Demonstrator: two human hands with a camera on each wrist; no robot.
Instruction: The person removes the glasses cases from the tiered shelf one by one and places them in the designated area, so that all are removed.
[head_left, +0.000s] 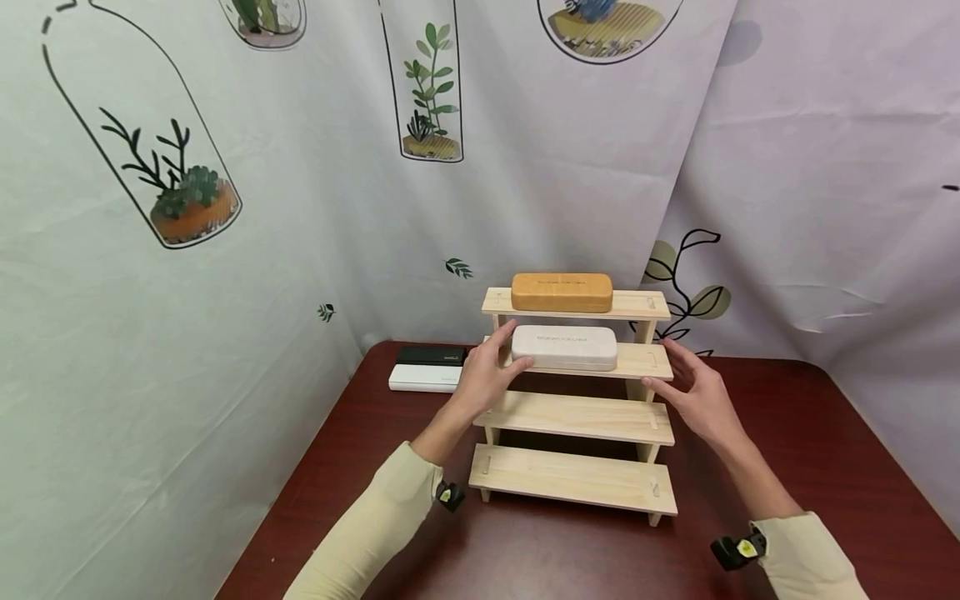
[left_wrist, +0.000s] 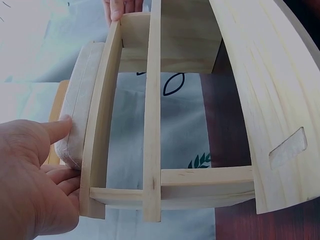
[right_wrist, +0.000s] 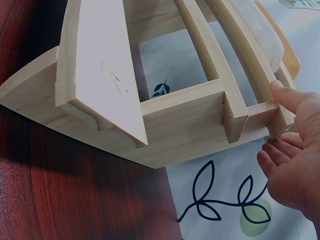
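Your left hand (head_left: 483,379) pinches the left end of the white case (head_left: 566,347), thumb on its front face and fingers tucked round the end. The case lies lengthwise on the second shelf from the top (head_left: 641,361) of the wooden rack (head_left: 573,479), below the tan case (head_left: 562,293). Your right hand (head_left: 701,400) holds that shelf's right end between thumb and curled fingers (how hard, you can't tell from here). Expect the white case to be light and fairly stiff, with rounded edges that could slide under a loose pinch; take it by both ends. The rack looks light too, its boards thin but rigid, so grip it by the shelf ends and avoid jolting the unfastened cases.
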